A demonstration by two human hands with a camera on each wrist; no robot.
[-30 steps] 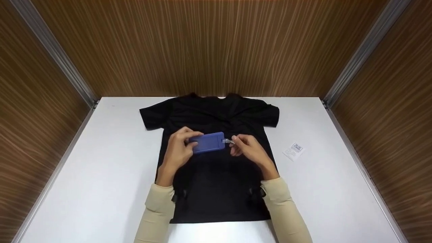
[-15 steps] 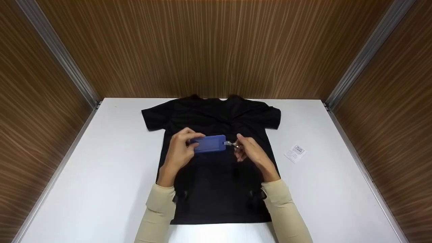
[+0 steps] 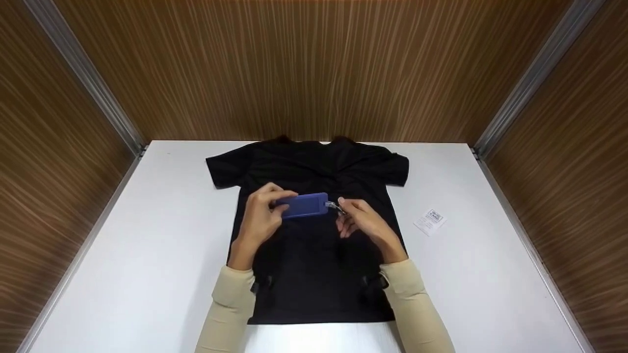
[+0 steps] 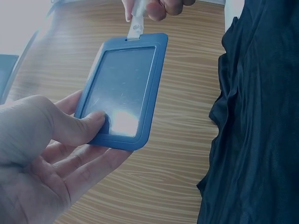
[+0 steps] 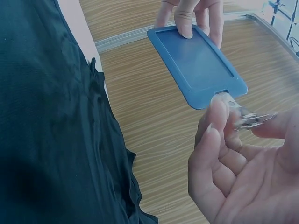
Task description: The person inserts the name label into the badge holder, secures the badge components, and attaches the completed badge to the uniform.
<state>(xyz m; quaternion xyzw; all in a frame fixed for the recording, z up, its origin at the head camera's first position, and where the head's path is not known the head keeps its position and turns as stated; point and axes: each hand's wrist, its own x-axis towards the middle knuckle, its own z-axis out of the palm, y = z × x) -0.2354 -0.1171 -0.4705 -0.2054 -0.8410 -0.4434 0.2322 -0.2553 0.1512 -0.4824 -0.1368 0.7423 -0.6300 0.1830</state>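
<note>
A blue badge holder (image 3: 305, 205) with a clear window is held up above a black T-shirt (image 3: 319, 274). My left hand (image 3: 262, 215) pinches one end of it, the thumb lying on the window in the left wrist view, where the holder (image 4: 124, 84) shows no card. At the slotted end a clear strap (image 4: 136, 27) runs through the slot and joins a metal clip (image 5: 252, 119). My right hand (image 3: 363, 218) holds this clip between thumb and fingers; in the right wrist view the fingertips also touch the strap. The clip's exact shape is partly hidden.
The T-shirt lies spread on a white table (image 3: 162, 245), its neck near the back wall. A small white printed card (image 3: 430, 222) lies to the right of the shirt. Brown wood-grain panels (image 3: 314, 68) stand at the back and both sides.
My right hand's thumb and fingers have shifted on the clip, first drawing back from the strap, then closing nearer again. The badge holder has tilted slightly; the left hand keeps its grip.
</note>
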